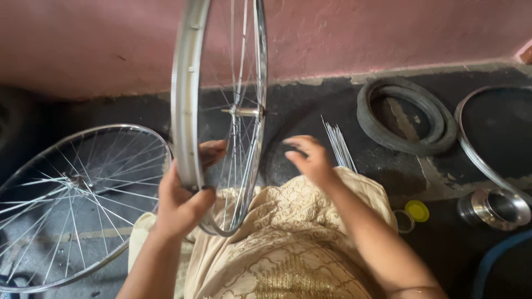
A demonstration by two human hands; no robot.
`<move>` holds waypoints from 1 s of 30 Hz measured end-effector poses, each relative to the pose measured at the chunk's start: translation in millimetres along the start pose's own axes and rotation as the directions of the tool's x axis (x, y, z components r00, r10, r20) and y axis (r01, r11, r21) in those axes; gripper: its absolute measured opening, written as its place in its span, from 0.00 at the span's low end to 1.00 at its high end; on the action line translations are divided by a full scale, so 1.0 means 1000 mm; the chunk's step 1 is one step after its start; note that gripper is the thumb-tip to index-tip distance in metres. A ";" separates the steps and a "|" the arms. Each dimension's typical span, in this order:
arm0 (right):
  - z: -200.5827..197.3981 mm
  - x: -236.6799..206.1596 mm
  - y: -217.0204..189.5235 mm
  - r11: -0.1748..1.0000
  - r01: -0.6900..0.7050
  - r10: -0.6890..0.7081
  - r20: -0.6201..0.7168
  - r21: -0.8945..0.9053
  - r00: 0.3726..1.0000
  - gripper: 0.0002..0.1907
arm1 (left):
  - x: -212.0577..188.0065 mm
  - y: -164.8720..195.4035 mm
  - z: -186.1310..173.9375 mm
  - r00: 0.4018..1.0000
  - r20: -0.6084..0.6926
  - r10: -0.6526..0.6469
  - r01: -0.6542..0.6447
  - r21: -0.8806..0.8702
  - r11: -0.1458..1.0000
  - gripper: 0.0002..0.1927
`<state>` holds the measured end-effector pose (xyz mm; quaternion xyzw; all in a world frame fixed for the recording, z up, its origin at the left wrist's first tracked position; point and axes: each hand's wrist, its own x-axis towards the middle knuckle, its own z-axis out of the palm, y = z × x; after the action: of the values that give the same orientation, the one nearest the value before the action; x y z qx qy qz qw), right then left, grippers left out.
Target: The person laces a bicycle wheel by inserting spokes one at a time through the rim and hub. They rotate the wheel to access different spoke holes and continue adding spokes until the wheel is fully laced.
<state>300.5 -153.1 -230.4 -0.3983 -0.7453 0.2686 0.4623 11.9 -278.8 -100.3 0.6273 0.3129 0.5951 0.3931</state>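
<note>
A silver spoked bicycle wheel [187, 99] stands upright in front of me, seen nearly edge-on, its hub [244, 111] in the middle. My left hand [185, 194] is shut around the lower part of its rim. My right hand [310, 158] hovers just right of the wheel, fingers apart and holding nothing, close to the spokes. Both hands are above my lap, which is covered in beige patterned cloth [288, 249].
A second spoked wheel [72, 199] lies flat on the floor at left. A bundle of loose spokes [339, 145] lies beyond my knee. A black tyre [407, 116], a bare rim [476, 149], a metal cup [493, 207] and a yellow lid [417, 210] sit at right. Pink wall behind.
</note>
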 end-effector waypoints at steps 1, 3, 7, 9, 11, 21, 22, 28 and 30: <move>-0.013 -0.013 0.029 0.987 -0.158 0.159 -0.042 0.017 0.986 0.18 | -0.005 -0.001 -0.002 1.000 0.001 0.007 -0.007 -0.017 1.000 0.33; -0.045 -0.042 0.089 0.909 -0.417 0.415 -0.159 0.020 0.896 0.20 | -0.005 -0.007 -0.007 0.999 -0.013 -0.033 0.032 -0.052 0.998 0.32; -0.129 -0.093 0.177 0.799 -0.512 0.380 -0.394 -0.315 0.837 0.18 | 0.004 -0.014 -0.015 0.981 -0.073 -0.179 0.171 -0.100 0.980 0.33; -0.156 -0.119 0.196 0.643 -0.621 0.458 -0.424 -0.449 0.781 0.20 | 0.007 -0.015 -0.014 0.992 -0.049 -0.117 0.113 -0.072 0.991 0.33; -0.168 -0.130 0.202 0.520 -0.646 0.517 -0.397 -0.558 0.759 0.24 | 0.010 -0.016 -0.012 0.996 -0.031 -0.079 0.077 -0.063 0.995 0.33; -0.173 -0.127 0.228 0.556 -0.606 0.439 -0.418 -0.569 0.795 0.30 | 0.011 -0.020 0.000 0.998 0.053 -0.024 0.027 -0.047 0.999 0.32; -0.173 -0.128 0.232 0.597 -0.573 0.388 -0.422 -0.561 0.819 0.28 | 0.011 -0.020 0.001 0.998 0.064 -0.018 0.023 -0.077 0.997 0.32; -0.171 -0.139 0.260 0.565 -0.500 0.277 -0.420 -0.657 0.864 0.10 | 0.014 -0.014 0.002 0.997 0.068 -0.041 0.052 -0.169 0.984 0.33; -0.172 -0.136 0.268 0.532 -0.532 0.327 -0.420 -0.659 0.847 0.06 | 0.018 -0.014 0.002 0.996 0.069 -0.057 0.068 -0.171 0.983 0.34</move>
<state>582.9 -117.8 -427.0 -0.7551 -0.6015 -0.0116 0.2604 16.6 -257.0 -103.7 0.5992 0.2667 0.5872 0.4743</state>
